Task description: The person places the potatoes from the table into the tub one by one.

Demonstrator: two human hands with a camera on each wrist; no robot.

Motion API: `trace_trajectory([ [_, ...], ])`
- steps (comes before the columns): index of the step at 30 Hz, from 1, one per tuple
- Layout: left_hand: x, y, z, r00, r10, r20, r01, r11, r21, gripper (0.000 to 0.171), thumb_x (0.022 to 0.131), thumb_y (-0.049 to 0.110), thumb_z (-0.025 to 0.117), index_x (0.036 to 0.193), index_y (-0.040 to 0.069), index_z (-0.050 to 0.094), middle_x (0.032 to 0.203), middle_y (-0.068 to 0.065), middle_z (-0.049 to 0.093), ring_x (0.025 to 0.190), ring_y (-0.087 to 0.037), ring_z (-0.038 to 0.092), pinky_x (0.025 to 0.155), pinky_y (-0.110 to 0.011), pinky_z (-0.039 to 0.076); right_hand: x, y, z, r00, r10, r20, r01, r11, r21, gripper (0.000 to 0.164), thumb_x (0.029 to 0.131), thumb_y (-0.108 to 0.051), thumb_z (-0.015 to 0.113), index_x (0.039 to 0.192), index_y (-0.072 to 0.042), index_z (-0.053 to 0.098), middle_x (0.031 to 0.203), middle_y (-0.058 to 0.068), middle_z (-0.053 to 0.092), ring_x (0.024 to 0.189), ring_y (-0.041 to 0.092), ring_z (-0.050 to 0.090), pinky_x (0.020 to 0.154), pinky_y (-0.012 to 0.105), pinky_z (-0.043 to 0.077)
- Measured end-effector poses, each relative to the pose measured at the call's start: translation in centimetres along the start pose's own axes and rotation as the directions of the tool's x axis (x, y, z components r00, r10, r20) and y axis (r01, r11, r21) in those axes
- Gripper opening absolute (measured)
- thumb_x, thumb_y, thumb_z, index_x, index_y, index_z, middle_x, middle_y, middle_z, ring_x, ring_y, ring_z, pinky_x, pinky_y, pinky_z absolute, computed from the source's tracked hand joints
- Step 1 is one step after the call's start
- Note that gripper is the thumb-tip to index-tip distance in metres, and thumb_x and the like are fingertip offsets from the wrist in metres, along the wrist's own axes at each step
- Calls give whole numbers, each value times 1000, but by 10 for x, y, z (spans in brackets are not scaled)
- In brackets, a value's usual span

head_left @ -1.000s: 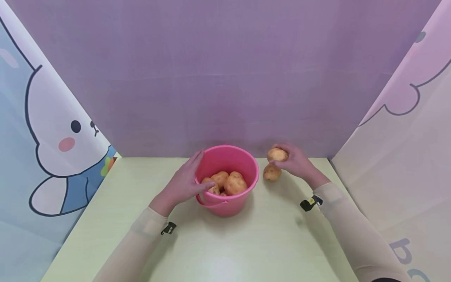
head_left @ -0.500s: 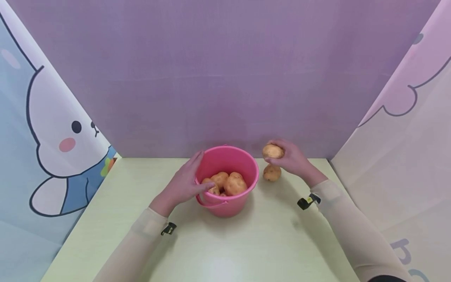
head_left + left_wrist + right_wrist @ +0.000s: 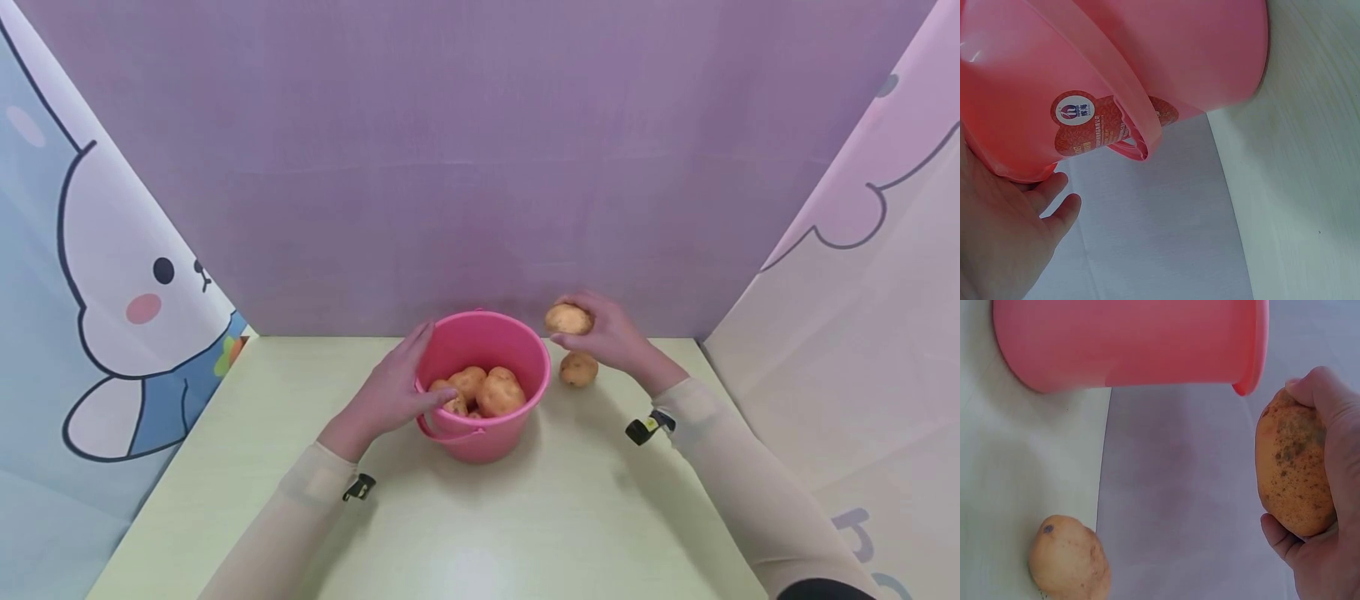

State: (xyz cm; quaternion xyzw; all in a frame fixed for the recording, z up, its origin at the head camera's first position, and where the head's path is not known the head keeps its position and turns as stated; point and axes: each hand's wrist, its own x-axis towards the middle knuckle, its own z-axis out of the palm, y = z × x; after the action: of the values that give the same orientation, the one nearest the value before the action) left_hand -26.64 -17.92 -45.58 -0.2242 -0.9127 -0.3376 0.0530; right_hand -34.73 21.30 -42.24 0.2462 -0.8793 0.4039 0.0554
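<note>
A pink bucket [image 3: 491, 435] stands upright on the table, several potatoes [image 3: 501, 393] lying inside it. My left hand [image 3: 393, 385] holds the bucket's left rim, thumb over the inside and fingers along the outer wall. In the left wrist view the bucket's handle [image 3: 1107, 59] hangs down across a red label [image 3: 1085, 125]. Raised off the table to the right of the bucket, my right hand [image 3: 611, 333] grips another potato [image 3: 567, 319] between thumb and fingers; dark specks mark its skin in the right wrist view. One loose potato [image 3: 579, 369] rests on the table below that hand.
The pale table [image 3: 480, 533] ends at a purple backdrop [image 3: 480, 167] close behind the bucket. Printed cloth panels flank it, with a cartoon rabbit [image 3: 127, 275] on the left one.
My right hand has lifted the potato away from the loose one and carried it left towards the bucket. The left hand and the bucket have stayed in place.
</note>
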Motion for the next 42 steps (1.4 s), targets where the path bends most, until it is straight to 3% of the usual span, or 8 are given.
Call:
trace_trajectory([
  [19, 0, 0, -2, 1000, -12, 4, 12, 1000, 19, 122, 91, 70, 79, 178, 10, 18, 183, -12, 23, 163, -43, 31, 117, -68, 47, 10, -24, 8, 999, -41, 25, 40, 998, 42, 46, 91, -30, 92, 132, -22, 73, 127, 0, 68, 107, 26, 65, 81, 46, 63],
  [25, 1, -2, -1, 1000, -11, -3, 11, 1000, 25, 119, 92, 63, 83, 178, 11, 18, 183, -11, 23, 163, -43, 31, 116, -69, 48, 14, -28, 12, 997, -56, 44, 54, 998, 40, 50, 91, -31, 91, 136, -20, 72, 133, 0, 67, 111, 26, 64, 83, 45, 63],
  [42, 1, 1, 0, 1000, -7, 0, 7, 1000, 4, 123, 91, 70, 79, 178, 9, 18, 183, -11, 23, 163, -42, 31, 119, -68, 45, 26, -48, 26, 987, -125, 96, 122, 992, 39, 53, 92, -32, 92, 138, -20, 71, 133, 0, 67, 113, 23, 64, 88, 44, 62],
])
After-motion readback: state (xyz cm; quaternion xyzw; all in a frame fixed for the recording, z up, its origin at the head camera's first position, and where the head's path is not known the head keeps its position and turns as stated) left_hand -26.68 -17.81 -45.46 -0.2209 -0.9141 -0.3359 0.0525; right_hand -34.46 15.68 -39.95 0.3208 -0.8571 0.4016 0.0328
